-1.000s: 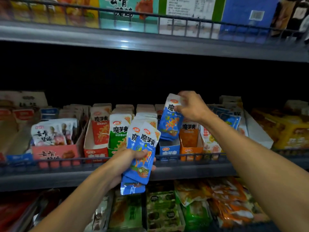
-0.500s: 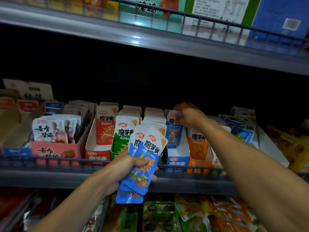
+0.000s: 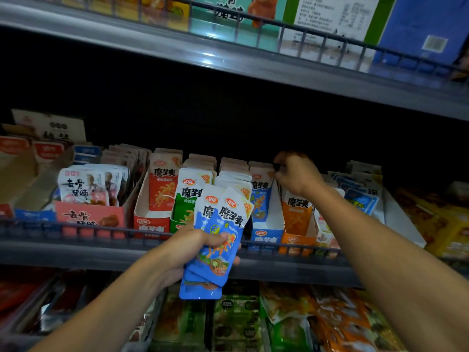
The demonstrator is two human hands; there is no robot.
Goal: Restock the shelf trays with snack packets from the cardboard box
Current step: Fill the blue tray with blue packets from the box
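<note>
Item: blue snack packets (image 3: 215, 240), flat foil-type pouches, a small fanned stack.
Location: held in front of the shelf rail (image 3: 76, 231), below and left of the blue tray (image 3: 266, 235); the cardboard box is not in view.
Left hand (image 3: 193, 252): grip closed around the stack's middle, thumb across the front, fingers behind.
Right hand (image 3: 295, 175): at the back of the blue tray, fingers curled at the packet tops; whether the grip pinches a packet or only presses them I cannot tell.
Handling: judged light, thin and pliable, with a slick film that may slide within a stack; best taken by the flat faces or the sealed top edge, one at a time.
Blue tray: a row of blue packets standing upright, with open space at the front.
Red tray (image 3: 152, 219): red packets, upright, front gap.
Green tray (image 3: 177, 222): green packets, nearly to the front.
Orange tray (image 3: 294, 237): orange packets, just right of blue.
Pink tray (image 3: 88, 219): white packets, different product, far left.
Risk: leaning rows may topple forward.
</note>
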